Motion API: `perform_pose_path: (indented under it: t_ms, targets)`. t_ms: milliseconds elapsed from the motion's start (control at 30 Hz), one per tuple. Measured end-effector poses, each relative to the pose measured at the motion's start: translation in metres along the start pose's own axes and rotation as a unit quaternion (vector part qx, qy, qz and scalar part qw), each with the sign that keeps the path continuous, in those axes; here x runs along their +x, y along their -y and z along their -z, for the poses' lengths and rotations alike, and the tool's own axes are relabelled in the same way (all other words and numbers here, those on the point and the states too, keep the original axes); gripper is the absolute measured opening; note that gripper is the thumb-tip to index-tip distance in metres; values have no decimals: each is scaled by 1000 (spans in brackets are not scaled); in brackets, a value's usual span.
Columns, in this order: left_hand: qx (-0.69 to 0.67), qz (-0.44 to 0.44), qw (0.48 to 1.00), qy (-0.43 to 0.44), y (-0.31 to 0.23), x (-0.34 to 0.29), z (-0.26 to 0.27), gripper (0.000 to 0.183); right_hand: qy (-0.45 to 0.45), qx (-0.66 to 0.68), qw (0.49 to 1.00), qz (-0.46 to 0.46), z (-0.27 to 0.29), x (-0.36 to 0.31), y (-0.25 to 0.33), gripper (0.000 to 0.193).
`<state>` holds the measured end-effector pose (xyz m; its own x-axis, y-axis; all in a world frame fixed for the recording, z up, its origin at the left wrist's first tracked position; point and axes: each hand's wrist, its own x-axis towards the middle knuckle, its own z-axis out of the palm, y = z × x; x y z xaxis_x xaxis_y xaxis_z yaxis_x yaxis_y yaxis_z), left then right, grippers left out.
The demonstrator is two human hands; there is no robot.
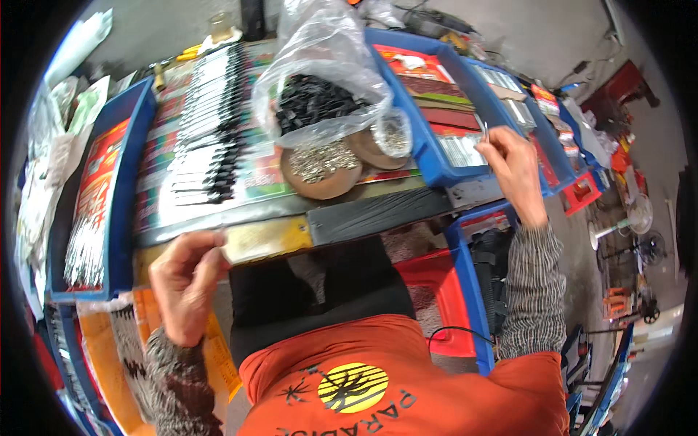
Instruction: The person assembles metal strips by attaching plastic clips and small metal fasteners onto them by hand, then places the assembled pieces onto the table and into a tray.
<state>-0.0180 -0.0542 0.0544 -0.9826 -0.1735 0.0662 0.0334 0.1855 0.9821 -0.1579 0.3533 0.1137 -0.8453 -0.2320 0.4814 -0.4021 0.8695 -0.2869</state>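
Beyond the left hand, a row of black-ended strips is lying, seemingly finished; between the hands, loose black parts and metal bits are waiting, suggesting much remains. The right hand is pinching a thin metallic piece, its lower end hiding behind fingers; the left is curling, contents unclear.
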Motion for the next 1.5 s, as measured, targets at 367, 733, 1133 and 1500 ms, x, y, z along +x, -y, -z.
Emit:
perform_pose_path:
  t_ms: [367, 733, 1133, 1500]
  targets:
    - [-183, 40, 979, 79, -1, -16, -52, 10, 289, 505, 810, -76, -65, -64, 120, 10]
    - [-206, 83, 967, 123, 11, -21, -57, 18, 316, 591, 738, -72, -91, -82, 151, 30]
    - [-208, 74, 967, 130, 20, -20, -58, 12, 282, 540, 791, -53, -96, -91, 154, 19]
    - [-222, 80, 962, 136, 23, -21, -66, 10, 263, 545, 795, -44, -103, -101, 156, 15]
